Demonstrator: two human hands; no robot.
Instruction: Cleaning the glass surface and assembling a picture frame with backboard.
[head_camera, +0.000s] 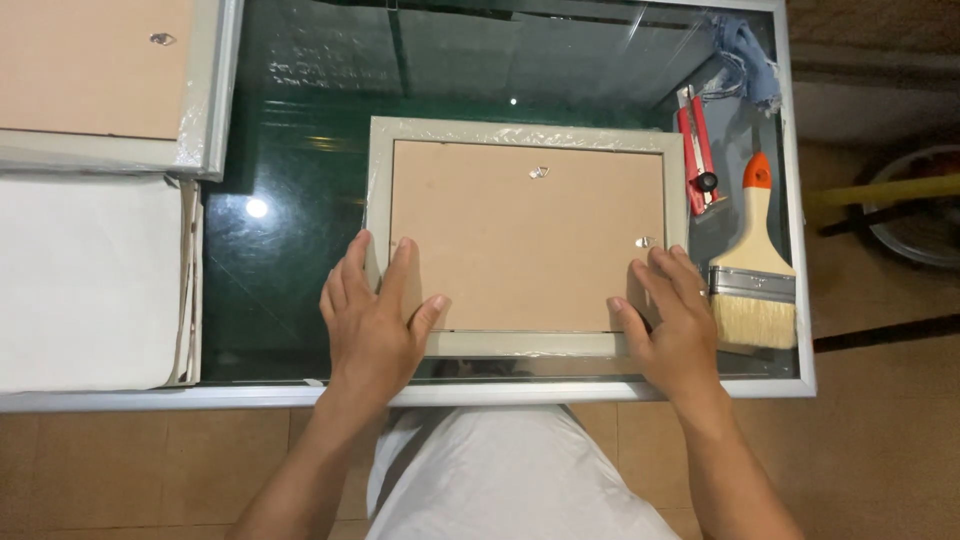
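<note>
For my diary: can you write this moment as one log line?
left hand: flat on picture frame | right hand: flat on frame | paintbrush: beside

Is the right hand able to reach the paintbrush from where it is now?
Probably yes. The right hand rests on the picture frame, and the paintbrush lies just beside it on the glass table, with nothing between them.
</note>
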